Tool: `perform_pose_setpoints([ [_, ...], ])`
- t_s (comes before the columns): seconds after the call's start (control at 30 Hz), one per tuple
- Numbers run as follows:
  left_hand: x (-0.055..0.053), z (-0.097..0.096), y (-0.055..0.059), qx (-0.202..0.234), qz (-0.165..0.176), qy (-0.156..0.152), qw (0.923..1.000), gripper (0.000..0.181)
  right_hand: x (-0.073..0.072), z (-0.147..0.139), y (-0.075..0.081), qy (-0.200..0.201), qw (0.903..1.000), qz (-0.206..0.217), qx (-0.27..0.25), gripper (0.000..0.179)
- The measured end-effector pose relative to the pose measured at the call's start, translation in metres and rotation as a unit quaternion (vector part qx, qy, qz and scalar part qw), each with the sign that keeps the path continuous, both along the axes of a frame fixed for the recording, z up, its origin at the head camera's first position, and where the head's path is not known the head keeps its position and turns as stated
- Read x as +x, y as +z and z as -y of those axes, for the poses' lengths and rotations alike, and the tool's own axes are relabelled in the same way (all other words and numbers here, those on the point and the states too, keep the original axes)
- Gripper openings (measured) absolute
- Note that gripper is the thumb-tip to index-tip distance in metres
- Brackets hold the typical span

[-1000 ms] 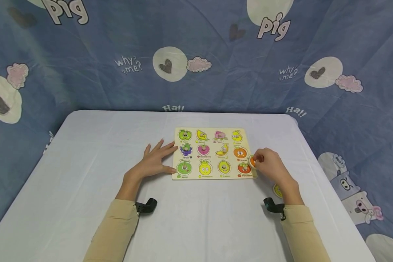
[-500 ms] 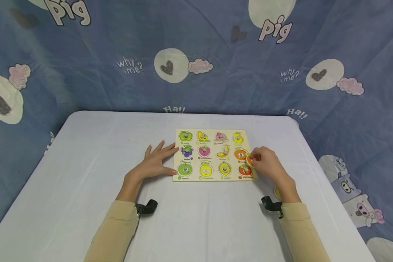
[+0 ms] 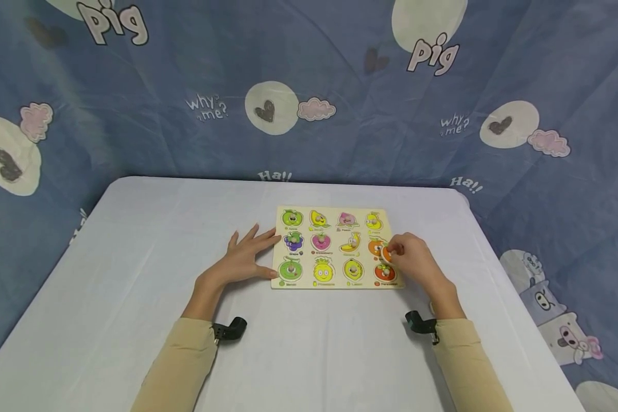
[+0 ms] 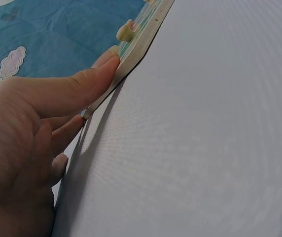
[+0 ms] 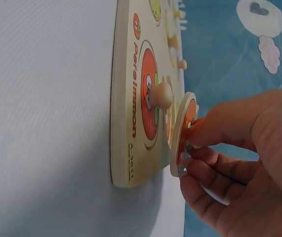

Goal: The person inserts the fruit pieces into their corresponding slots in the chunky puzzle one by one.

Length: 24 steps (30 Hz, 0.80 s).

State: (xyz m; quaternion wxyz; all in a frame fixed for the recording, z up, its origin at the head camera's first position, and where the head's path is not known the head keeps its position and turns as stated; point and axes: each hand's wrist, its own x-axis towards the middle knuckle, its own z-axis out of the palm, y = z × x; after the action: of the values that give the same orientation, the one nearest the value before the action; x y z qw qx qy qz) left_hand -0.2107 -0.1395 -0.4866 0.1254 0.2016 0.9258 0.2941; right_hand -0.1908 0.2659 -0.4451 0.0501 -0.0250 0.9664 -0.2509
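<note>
A cream wooden peg puzzle board (image 3: 309, 283) with rows of cartoon fruit lies on the table. Its left edge is touched by my left hand (image 3: 242, 254), fingers spread and thumb near the lower corner; the left wrist view shows the thumb (image 4: 94, 81) against the edge. Pinched by my right hand (image 3: 417, 257) is a round orange fruit puzzle piece (image 5: 184, 133), tilted on edge in the right wrist view. It is above the board's right side, partly covering the printed orange (image 3: 375, 246). Just below is the red persimmon piece (image 5: 150, 94) with its wooden knob, seated in the board.
A white cloth (image 3: 329, 355) covers the table. Beside the right wrist a yellow piece (image 3: 432, 308) shows only a sliver. Black wrist cameras (image 3: 230, 329) stick out at both cuffs. A blue patterned curtain (image 3: 350, 149) hangs behind.
My right hand has moved left with the orange piece, from beside the board's right edge to over the printed orange. The left hand stays at the board's edge. The head view has shifted slightly.
</note>
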Motion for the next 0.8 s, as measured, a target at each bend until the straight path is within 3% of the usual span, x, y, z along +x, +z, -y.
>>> perform_pose_setpoints([
  [0.53, 0.0, 0.001, -0.002, 0.003, -0.007, -0.005, 1.0, 0.094, -0.01, 0.013, 0.002, 0.028, 0.9993, -0.026, 0.004, 0.011],
  [0.8, -0.001, 0.002, -0.004, 0.005, -0.01, -0.006, 0.9999, 0.094, -0.015, 0.014, 0.002, 0.02, 0.9997, -0.011, 0.007, 0.013],
])
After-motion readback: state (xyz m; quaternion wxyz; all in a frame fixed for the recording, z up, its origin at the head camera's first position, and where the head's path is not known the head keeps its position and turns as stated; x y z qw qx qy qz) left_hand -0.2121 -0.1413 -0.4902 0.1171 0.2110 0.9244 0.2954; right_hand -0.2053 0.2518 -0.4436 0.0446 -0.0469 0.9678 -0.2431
